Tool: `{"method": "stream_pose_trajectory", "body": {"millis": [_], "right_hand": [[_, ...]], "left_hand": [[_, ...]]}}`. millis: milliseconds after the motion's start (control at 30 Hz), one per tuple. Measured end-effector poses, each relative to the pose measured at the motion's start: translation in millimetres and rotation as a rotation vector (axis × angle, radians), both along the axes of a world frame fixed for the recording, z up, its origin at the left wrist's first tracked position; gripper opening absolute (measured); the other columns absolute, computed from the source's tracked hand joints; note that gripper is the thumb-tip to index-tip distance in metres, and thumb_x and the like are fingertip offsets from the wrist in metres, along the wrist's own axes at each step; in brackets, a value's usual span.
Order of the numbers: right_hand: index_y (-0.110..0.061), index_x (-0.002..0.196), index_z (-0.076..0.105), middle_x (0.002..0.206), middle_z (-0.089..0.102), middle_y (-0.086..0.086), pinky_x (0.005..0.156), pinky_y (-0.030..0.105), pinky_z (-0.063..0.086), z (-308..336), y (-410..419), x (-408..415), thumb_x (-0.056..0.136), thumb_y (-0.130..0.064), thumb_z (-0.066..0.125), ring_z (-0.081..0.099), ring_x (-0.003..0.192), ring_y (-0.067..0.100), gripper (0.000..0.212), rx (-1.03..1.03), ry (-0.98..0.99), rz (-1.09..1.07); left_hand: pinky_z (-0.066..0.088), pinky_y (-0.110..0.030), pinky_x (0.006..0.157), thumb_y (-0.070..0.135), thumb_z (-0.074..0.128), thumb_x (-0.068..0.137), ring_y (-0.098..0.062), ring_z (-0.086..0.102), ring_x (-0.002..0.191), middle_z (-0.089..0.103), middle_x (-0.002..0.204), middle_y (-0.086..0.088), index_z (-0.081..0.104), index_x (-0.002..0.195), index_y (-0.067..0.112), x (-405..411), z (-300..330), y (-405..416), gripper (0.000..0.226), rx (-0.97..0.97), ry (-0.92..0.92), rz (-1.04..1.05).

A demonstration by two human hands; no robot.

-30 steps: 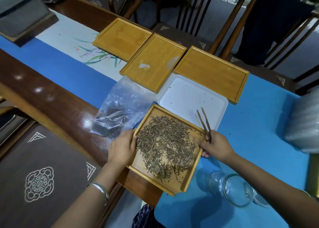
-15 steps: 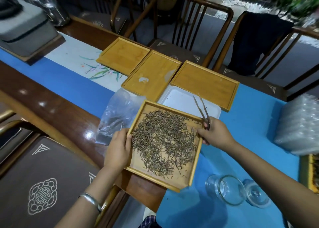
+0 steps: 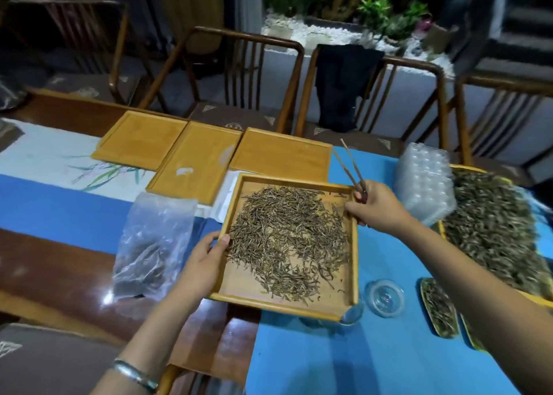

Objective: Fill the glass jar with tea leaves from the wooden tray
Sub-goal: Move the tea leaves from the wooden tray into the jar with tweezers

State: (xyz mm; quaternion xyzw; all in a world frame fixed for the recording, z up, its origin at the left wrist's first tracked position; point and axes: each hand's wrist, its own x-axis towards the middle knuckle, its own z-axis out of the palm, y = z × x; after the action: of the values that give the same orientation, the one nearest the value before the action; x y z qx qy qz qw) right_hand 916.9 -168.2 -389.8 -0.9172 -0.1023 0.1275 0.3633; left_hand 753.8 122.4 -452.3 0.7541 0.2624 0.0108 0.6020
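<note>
A square wooden tray (image 3: 238,287) spread with dry tea leaves (image 3: 287,236) is held up above the table. My left hand (image 3: 203,263) grips its left rim, thumb over the edge. My right hand (image 3: 374,206) grips the right rim and also holds wooden tongs (image 3: 350,167) that point up and away. The glass jar (image 3: 351,312) stands on the blue cloth, mostly hidden under the tray's near right corner. Its glass lid (image 3: 384,297) lies just to the right.
Three empty wooden trays (image 3: 194,161) lie at the back, with a white tray (image 3: 223,203) partly hidden beside them. A plastic bag of tea (image 3: 149,245) lies left. A big tray of tea (image 3: 493,233), stacked clear plastic (image 3: 425,182) and small dishes (image 3: 438,308) stand right. Chairs line the far side.
Both hands have lifted the tray and carried it to the right, so its near right corner now covers the jar. The camera has tilted up.
</note>
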Motion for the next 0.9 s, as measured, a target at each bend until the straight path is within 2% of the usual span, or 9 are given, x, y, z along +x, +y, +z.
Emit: {"method": "stream_pose_trajectory", "body": {"millis": [67, 167, 267, 367, 433, 533, 633, 767, 900], "right_hand": [[-0.017, 0.068, 0.035, 0.045, 0.05, 0.0, 0.042, 0.029, 0.04, 0, -18, -8, 0.078, -0.01, 0.064, 0.048, 0.037, 0.012, 0.031, 0.004, -0.034, -0.062], [-0.015, 0.07, 0.041, 0.05, 0.057, 0.003, 0.045, 0.028, 0.044, -3, -45, -24, 0.083, -0.02, 0.067, 0.052, 0.04, 0.012, 0.03, 0.054, -0.058, -0.161], [-0.007, 0.075, 0.051, 0.055, 0.063, 0.006, 0.047, 0.029, 0.044, -4, -68, -44, 0.09, -0.05, 0.055, 0.053, 0.043, 0.015, 0.046, 0.132, -0.061, -0.268], [-0.016, 0.065, 0.044, 0.049, 0.047, 0.005, 0.047, 0.031, 0.031, -4, -92, -70, 0.086, -0.063, 0.036, 0.041, 0.043, 0.014, 0.052, 0.257, -0.032, -0.363], [-0.021, 0.066, 0.044, 0.049, 0.039, -0.006, 0.049, 0.034, 0.026, -9, -107, -92, 0.086, -0.057, 0.032, 0.035, 0.047, 0.016, 0.043, 0.304, 0.009, -0.406], [-0.026, 0.071, 0.057, 0.049, 0.047, -0.006, 0.045, 0.026, 0.03, -20, -122, -127, 0.09, -0.047, 0.028, 0.038, 0.045, 0.012, 0.041, 0.193, -0.033, -0.434], [-0.028, 0.079, 0.063, 0.055, 0.05, -0.008, 0.049, 0.026, 0.032, -25, -125, -151, 0.093, -0.05, 0.027, 0.042, 0.048, 0.007, 0.044, 0.179, -0.011, -0.442], [-0.028, 0.084, 0.063, 0.055, 0.049, -0.004, 0.049, 0.028, 0.035, -23, -113, -166, 0.101, -0.036, 0.039, 0.043, 0.048, 0.01, 0.031, 0.247, 0.027, -0.342], [-0.031, 0.095, 0.058, 0.064, 0.066, -0.008, 0.047, 0.014, 0.036, -16, -97, -169, 0.095, -0.025, 0.055, 0.053, 0.051, 0.001, 0.006, 0.179, -0.04, -0.338]], "left_hand": [[0.038, -0.001, 0.068, 0.025, 0.05, 0.1, 0.001, 0.056, 0.085, 0.065, 0.093, 0.008, 0.061, 0.101, 0.021, 4, -1, -14, 0.012, -0.046, -0.007, -0.028], [0.043, -0.023, 0.088, 0.029, 0.048, 0.101, -0.014, 0.059, 0.1, 0.066, 0.108, -0.003, 0.061, 0.117, 0.011, 7, -4, -29, 0.027, -0.078, -0.005, -0.087], [0.043, -0.007, 0.07, 0.03, 0.048, 0.101, 0.0, 0.062, 0.088, 0.067, 0.102, 0.003, 0.061, 0.115, 0.014, 7, -8, -37, 0.025, -0.105, -0.016, -0.098], [0.041, -0.002, 0.057, 0.029, 0.049, 0.1, 0.008, 0.06, 0.073, 0.067, 0.094, 0.006, 0.061, 0.109, 0.015, 10, -11, -41, 0.02, -0.138, -0.019, -0.074], [0.042, -0.004, 0.058, 0.029, 0.05, 0.1, 0.004, 0.06, 0.075, 0.066, 0.093, 0.009, 0.06, 0.11, 0.017, 13, -11, -42, 0.018, -0.146, -0.023, -0.049], [0.041, -0.012, 0.068, 0.03, 0.048, 0.101, -0.008, 0.057, 0.087, 0.063, 0.101, 0.003, 0.057, 0.115, 0.015, 18, -8, -44, 0.022, -0.111, -0.049, -0.029], [0.035, 0.003, 0.064, 0.028, 0.046, 0.102, -0.006, 0.053, 0.087, 0.056, 0.104, 0.004, 0.054, 0.118, 0.016, 24, -3, -45, 0.022, -0.013, -0.072, -0.008], [0.034, 0.005, 0.054, 0.022, 0.045, 0.103, 0.0, 0.05, 0.078, 0.057, 0.089, 0.008, 0.055, 0.114, 0.011, 30, 2, -46, 0.018, 0.023, -0.085, -0.013], [0.033, 0.006, 0.053, 0.025, 0.045, 0.102, 0.003, 0.049, 0.079, 0.057, 0.092, 0.009, 0.055, 0.119, 0.012, 34, 2, -42, 0.024, 0.031, -0.088, -0.005]]}}
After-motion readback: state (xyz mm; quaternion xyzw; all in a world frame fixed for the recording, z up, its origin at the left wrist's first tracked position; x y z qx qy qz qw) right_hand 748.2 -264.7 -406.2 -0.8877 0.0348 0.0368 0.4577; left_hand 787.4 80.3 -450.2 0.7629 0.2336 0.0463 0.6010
